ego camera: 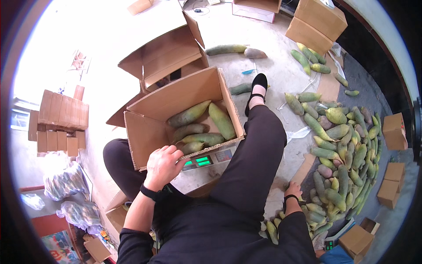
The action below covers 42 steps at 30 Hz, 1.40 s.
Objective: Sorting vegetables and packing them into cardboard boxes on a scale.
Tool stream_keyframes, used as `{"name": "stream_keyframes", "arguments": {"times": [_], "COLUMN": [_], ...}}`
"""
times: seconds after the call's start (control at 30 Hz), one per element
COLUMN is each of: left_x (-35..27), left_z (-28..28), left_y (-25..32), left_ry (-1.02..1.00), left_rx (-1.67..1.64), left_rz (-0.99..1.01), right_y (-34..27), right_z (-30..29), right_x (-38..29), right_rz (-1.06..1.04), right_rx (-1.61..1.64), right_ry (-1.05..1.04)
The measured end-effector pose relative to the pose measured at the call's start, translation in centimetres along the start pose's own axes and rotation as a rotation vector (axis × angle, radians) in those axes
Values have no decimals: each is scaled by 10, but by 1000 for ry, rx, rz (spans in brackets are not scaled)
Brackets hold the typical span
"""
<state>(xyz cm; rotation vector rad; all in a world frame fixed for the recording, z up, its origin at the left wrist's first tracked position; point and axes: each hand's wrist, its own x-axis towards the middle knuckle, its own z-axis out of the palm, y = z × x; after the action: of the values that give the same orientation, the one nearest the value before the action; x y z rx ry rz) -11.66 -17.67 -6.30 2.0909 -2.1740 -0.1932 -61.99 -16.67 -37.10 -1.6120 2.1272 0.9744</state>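
Note:
An open cardboard box (pixel 178 92) stands between my knees on a digital scale (pixel 224 155) with lit green displays. Several green radishes (pixel 221 121) lie in the bottom of the box. My left hand (pixel 165 162) grips the near rim of the box at its corner, fingers over the edge. To the right my right hand (pixel 293 190) reaches down to the near-left edge of a big heap of radishes (pixel 343 168); its fingers are partly hidden, and whether it holds a radish cannot be told.
Another open carton (pixel 161 52) stands behind the box. Loose radishes (pixel 227 49) lie on the floor ahead. Closed cartons (pixel 316 23) stand at the upper right, stacked cartons (pixel 62 112) and filled plastic bags (pixel 66 181) at the left. Someone's blue garment (pixel 336 255) shows at the lower right.

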Motion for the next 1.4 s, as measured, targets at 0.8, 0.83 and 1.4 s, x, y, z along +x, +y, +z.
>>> {"name": "stream_keyframes", "arguments": {"times": [0.8,0.83,1.4], "left_x": [-29,-32,-27], "left_z": [-25,-21,1], "left_y": [-52,-58,-61], "left_ry": [711,733,522], "left_rx": [-182,-153,-134], "left_rz": [-228,-286,-488], "right_y": [-30,-40,-248], "right_z": [-372,-387,-386], "right_x": [-160,-176,-245], "right_rz": [-943,-943,-1397], "right_rx": [1627,1623,755], "right_ry": [797,800,606]}}
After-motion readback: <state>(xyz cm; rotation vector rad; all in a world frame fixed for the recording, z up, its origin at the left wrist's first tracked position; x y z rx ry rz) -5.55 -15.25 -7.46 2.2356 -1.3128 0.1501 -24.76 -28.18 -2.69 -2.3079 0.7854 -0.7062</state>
